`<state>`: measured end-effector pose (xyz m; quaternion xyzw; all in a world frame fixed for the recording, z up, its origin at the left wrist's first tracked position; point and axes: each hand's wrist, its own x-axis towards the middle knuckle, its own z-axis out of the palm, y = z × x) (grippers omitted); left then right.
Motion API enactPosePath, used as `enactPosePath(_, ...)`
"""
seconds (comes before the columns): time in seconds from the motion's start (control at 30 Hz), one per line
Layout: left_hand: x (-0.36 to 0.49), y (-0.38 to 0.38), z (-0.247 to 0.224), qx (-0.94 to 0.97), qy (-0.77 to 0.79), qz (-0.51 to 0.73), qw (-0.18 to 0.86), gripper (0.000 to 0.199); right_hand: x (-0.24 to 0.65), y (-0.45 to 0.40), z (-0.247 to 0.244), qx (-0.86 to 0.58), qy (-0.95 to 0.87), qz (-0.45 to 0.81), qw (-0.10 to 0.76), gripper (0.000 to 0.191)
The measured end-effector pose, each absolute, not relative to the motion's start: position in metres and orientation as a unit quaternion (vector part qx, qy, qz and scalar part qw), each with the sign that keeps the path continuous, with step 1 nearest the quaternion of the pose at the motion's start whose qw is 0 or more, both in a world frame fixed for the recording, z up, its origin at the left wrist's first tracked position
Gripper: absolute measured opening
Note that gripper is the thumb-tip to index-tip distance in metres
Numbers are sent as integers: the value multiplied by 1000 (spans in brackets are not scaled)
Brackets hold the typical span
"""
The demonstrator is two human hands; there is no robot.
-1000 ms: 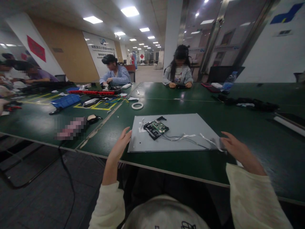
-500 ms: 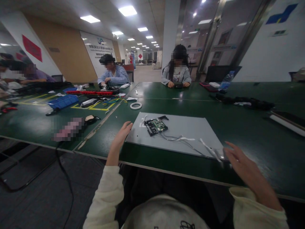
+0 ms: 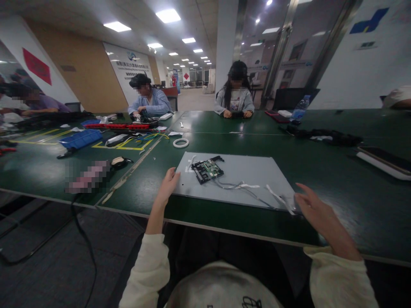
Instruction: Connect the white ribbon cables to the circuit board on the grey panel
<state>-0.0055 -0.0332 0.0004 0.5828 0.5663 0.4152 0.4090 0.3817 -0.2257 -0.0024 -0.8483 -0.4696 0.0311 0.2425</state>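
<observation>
A grey metal panel [image 3: 250,171] lies flat on the green table [image 3: 337,184] in front of me. A small circuit board [image 3: 208,169] on a black bracket sits at its far left, with thin grey cables and white tape strips [image 3: 247,187] trailing to the right. My left hand [image 3: 167,186] rests with fingers spread against the panel's near left corner. My right hand [image 3: 316,211] touches the panel's near right corner, fingers apart, beside a loose cable end.
A white tape roll [image 3: 180,143] lies beyond the panel. Left of it are a blue tray [image 3: 80,138], a red strip [image 3: 118,126] and yellow floor-tape marks. Two people sit across the table. A water bottle [image 3: 300,111], black items and a flat panel [image 3: 383,160] lie right.
The panel has slid a little away from me and turned slightly. Both hands stayed at its near corners, and my right hand drew back toward the table edge.
</observation>
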Motion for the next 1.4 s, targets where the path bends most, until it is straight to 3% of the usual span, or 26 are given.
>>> enactPosePath(0.43, -14, -31, -16, 649, 558, 413, 310, 47, 388, -203, -7, -831, -482, 67, 269, 57)
enactPosePath(0.73, 5, -26, 2, 728, 555, 351, 196, 52, 377, -175, 27, -823, -538, 34, 178, 53)
enactPosePath(0.9, 57, -12, 37, 805, 458, 338, 166, 45, 339, -130, 66, -714, -667, 82, 195, 44)
enactPosePath(1.03, 102, 4, 40, 824, 432, 344, 127, 33, 326, -87, 68, -650, -721, 216, 108, 29)
enactPosePath(1.13, 118, 7, 27, 823, 458, 330, 67, 26, 329, -69, 58, -661, -709, 237, 66, 24)
enactPosePath(1.4, 117, -6, 15, 848, 452, 274, -33, 20, 341, -76, 39, -635, -727, 257, 46, 39)
